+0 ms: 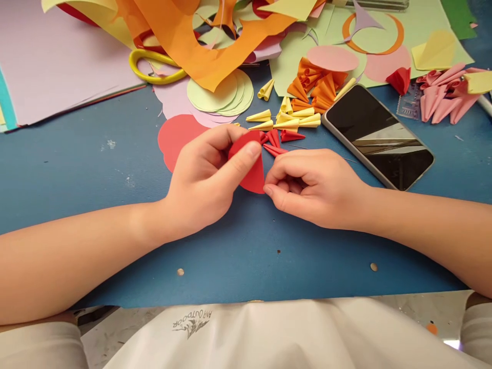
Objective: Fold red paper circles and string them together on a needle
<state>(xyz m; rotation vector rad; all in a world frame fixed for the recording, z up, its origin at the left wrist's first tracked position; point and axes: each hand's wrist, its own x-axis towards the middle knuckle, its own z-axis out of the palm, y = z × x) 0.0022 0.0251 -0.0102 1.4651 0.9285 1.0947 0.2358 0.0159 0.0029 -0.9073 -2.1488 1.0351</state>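
My left hand [205,179] pinches a red paper piece [252,177] between thumb and fingers, above the blue table. The piece has a curved lower edge and a straight right edge. At its lower right corner my right hand [317,187] is closed, thumb and index fingertip pressed together on the edge. Several small red paper cones [273,138] lie just beyond the fingers, with yellow paper cones [288,123] behind them. Red paper circles [179,136] rest beside my left hand, partly hidden by it.
A phone [380,133] lies right of my right hand. Farther back are orange cones [317,87], pink cones [448,95], pale green circles [221,92], yellow-handled scissors [138,66] and orange paper scraps [226,59]. A lilac paper stack [65,66] sits at the left.
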